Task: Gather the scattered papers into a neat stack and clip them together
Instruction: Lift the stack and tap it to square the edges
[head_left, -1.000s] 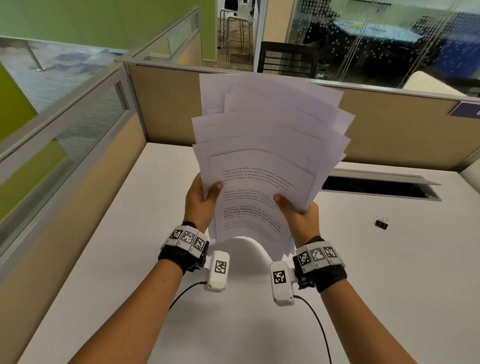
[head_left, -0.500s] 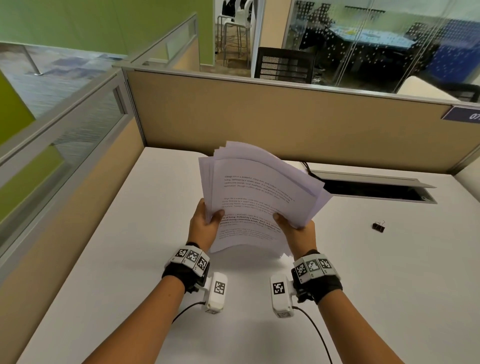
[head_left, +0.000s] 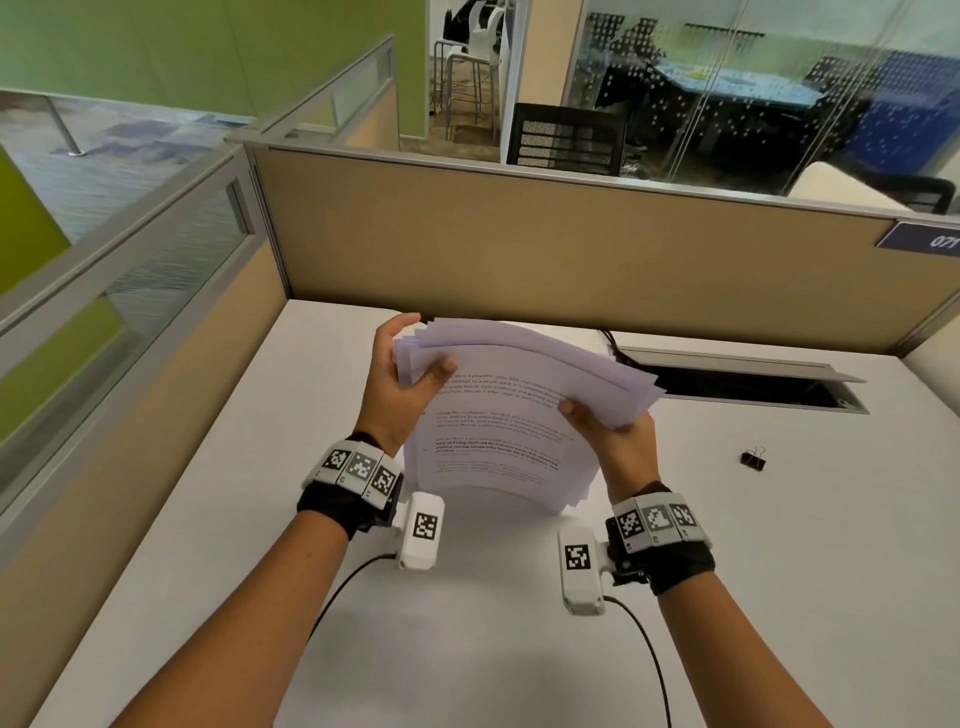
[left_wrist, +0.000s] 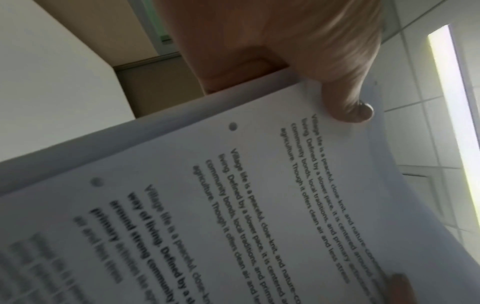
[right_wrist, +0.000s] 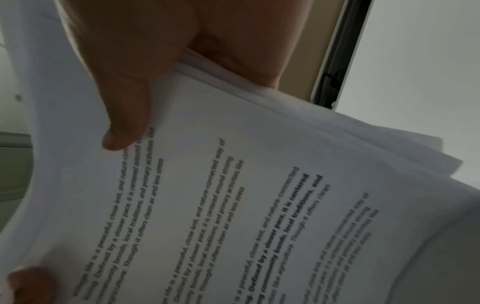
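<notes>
Both hands hold the papers (head_left: 498, 415) above the desk (head_left: 218, 519): left hand (head_left: 395, 384) pinches the far left corner, right hand (head_left: 618, 441) pinches the right edge, thumbs on top.

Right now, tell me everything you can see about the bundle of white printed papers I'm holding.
The bundle of white printed papers is a sheaf of thin sheets, the top one carrying bulleted paragraphs of black text, some bold. It is held above the white desk, bowed and sloping, its lower edge close to the desktop. Edges are uneven, with corners fanning out at lower right. The left hand grips its upper left corner, thumb on top; the right hand pinches the right edge. No clip is on it.
</notes>
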